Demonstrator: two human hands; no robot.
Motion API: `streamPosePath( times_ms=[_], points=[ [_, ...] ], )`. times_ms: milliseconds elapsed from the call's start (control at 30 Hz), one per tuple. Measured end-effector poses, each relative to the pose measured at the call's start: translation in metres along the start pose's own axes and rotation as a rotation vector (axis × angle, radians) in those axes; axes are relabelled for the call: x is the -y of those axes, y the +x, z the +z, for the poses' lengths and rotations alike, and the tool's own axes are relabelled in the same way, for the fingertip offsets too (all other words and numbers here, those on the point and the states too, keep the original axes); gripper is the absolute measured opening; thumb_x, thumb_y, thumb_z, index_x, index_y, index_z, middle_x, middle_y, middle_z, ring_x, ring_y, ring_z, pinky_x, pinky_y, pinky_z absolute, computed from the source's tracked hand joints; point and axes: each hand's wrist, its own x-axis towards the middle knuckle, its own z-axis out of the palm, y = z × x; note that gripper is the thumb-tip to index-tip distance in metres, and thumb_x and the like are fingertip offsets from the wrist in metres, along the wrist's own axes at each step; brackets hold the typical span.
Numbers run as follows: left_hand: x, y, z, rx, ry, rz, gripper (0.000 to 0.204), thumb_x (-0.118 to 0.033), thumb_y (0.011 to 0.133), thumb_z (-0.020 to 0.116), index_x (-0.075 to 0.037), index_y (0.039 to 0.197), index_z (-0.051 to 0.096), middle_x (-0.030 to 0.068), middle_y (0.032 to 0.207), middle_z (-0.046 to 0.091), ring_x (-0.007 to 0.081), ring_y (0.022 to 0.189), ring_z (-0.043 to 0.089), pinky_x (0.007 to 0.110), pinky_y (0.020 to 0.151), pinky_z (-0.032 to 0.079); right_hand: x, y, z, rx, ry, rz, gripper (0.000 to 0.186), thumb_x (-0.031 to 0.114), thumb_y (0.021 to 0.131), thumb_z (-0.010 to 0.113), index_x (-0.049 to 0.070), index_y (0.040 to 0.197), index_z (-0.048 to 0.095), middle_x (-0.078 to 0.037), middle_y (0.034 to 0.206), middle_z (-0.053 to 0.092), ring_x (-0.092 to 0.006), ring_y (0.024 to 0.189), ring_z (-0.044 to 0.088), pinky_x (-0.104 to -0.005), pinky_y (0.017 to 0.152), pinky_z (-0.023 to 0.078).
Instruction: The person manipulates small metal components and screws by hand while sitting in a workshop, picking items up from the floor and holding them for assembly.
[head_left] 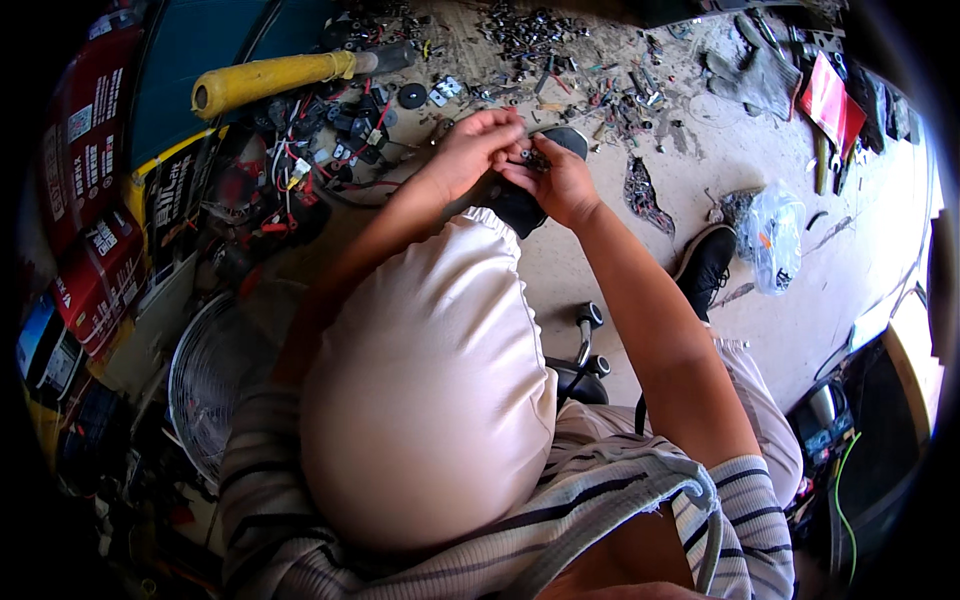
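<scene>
Holding small metal pieces (537,160) above the floor (640,270), a seated person brings both bare hands together over one shoe (516,208). The pieces sit in the right hand (558,180), whose fingers are partly curled into a shallow cup. The left hand (472,150) meets it from the side, fingers bent and drawn close together; whether they pinch a piece cannot be told.

The likely mishap is a spill: if the right palm tips or its fingers spread, pieces could drop past the shoe and be lost among the loose hardware (530,35) strewn on the floor. Pieces this small could also slip through a gap between the fingers.

Counting what shows: two hands, two shoes, the other shoe (706,262) standing apart to the right; one yellow handle (270,83), upper left; one clear plastic bag (776,240) and one grey glove (755,80) on the right; two chair wheels (592,316) below the hands. The metal pieces and scattered hardware are too small and jumbled to count.
</scene>
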Motion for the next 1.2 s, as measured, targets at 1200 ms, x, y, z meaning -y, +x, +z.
streamPosePath(
  times_ms=[1200],
  points=[
    [-0.011,0.031,-0.025,-0.354,0.231,0.176,0.017,-0.012,0.089,0.056,-0.005,0.104,0.058,0.0042,0.089,0.06,0.0146,0.074,0.059,0.025,0.063,0.047,0.003,-0.002,0.001,-0.058,-0.008,0.027,0.029,0.025,0.097,0.038,-0.002,0.094,0.049,-0.017,0.089,0.056,-0.038,0.089,0.062,-0.0376,0.075,0.057]
  ],
)
